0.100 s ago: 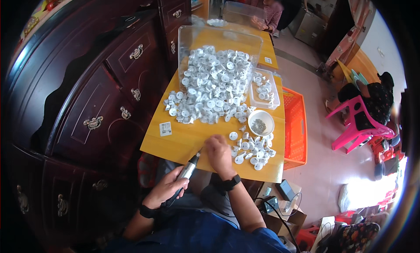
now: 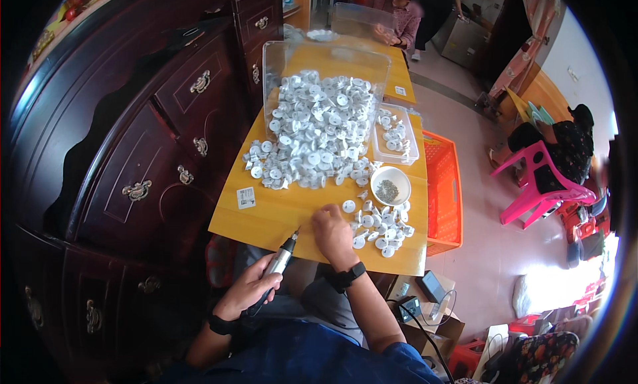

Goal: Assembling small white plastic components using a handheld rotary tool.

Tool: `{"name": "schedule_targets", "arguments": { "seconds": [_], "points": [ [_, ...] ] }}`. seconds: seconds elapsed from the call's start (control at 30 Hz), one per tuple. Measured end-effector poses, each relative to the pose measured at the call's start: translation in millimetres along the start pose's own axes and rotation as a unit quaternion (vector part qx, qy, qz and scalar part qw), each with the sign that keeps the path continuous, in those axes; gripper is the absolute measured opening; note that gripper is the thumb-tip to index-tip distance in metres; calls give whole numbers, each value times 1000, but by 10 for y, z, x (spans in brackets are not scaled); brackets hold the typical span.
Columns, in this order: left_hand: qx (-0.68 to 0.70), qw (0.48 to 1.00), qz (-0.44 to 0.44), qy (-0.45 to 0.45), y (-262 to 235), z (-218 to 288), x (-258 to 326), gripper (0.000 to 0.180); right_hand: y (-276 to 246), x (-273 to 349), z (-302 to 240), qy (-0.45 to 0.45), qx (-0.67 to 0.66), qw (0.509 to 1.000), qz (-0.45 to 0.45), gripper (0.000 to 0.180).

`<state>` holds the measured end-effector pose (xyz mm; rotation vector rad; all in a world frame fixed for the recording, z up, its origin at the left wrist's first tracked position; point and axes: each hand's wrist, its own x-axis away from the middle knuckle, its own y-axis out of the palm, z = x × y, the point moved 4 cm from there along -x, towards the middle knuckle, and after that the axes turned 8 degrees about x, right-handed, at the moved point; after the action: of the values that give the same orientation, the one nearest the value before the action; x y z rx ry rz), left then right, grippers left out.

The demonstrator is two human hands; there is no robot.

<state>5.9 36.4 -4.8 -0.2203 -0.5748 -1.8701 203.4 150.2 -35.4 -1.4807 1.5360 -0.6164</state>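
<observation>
My left hand [image 2: 246,288] is wrapped round a silver and black electric screwdriver [image 2: 280,260], whose thin bit points up and away over the table's near edge. Just right of the bit, my right hand [image 2: 333,236] is closed above the yellow table, fingers curled; whatever they hold is hidden. Beside it on the right lies a loose group of small white round-faced plastic parts [image 2: 382,228]. A white bowl [image 2: 377,194] of tiny metal pieces, seemingly screws, stands behind that group. Farther back, a large heap of similar white parts [image 2: 322,121] spills from a clear bin [image 2: 271,65] onto the table.
A smaller clear tub [image 2: 407,161] with white parts stands right of the heap. A printed label [image 2: 246,198] lies on the yellow table [image 2: 276,218]. An orange crate [image 2: 444,198] is at its right, a dark cabinet [image 2: 126,151] left. Another person [image 2: 403,18] sits beyond; a pink chair [image 2: 541,185] stands right.
The whole view has shifted slightly. My right hand is a little farther right of the screwdriver bit, with a wider gap between them. My left hand keeps its hold on the screwdriver.
</observation>
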Motion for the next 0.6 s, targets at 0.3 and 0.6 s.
{"name": "schedule_targets", "arguments": {
  "seconds": [0.3,0.6],
  "points": [
    [12,1000,19,8,-27,44,38,54,-449,-97,243,34,108,992,-61,18],
    [16,999,20,19,-44,68,80,56,-1026,-820,1238,176,143,974,28,22]
  ]
}}
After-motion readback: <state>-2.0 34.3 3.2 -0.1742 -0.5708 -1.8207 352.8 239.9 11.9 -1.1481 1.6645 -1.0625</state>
